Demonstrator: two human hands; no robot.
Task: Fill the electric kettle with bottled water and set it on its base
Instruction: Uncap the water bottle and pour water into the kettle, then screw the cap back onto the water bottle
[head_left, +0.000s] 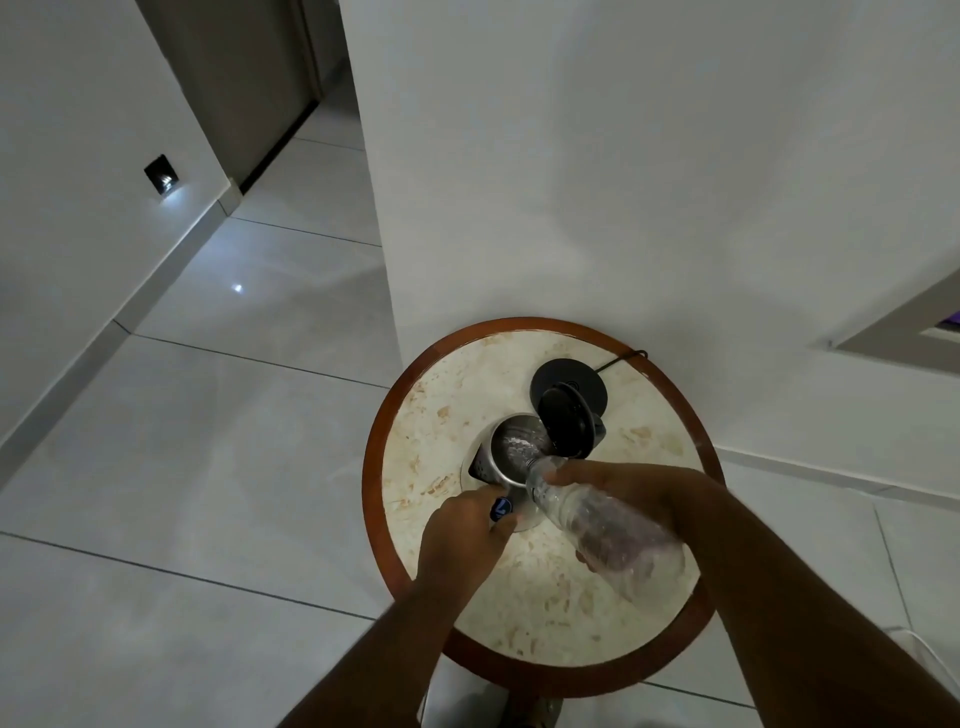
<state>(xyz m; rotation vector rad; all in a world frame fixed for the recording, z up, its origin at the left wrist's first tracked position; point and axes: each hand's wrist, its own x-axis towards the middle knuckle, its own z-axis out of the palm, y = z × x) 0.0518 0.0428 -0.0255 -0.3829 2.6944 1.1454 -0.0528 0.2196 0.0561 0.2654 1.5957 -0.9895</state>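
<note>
clear crinkled bottle (602, 530) over steel kettle (511, 452)

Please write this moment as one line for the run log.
phase: filling | right hand: tilts bottle into kettle | left hand: holds bottle cap | lid: open | base: bare, on table

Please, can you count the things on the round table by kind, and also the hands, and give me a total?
Kettles: 1, the steel kettle with its lid open
Kettle bases: 1, the black base
Water bottles: 1, the clear bottle, tipped into the kettle
Bottle caps: 1, the blue cap
Hands: 2, left hand and right hand
Total: 6
</note>
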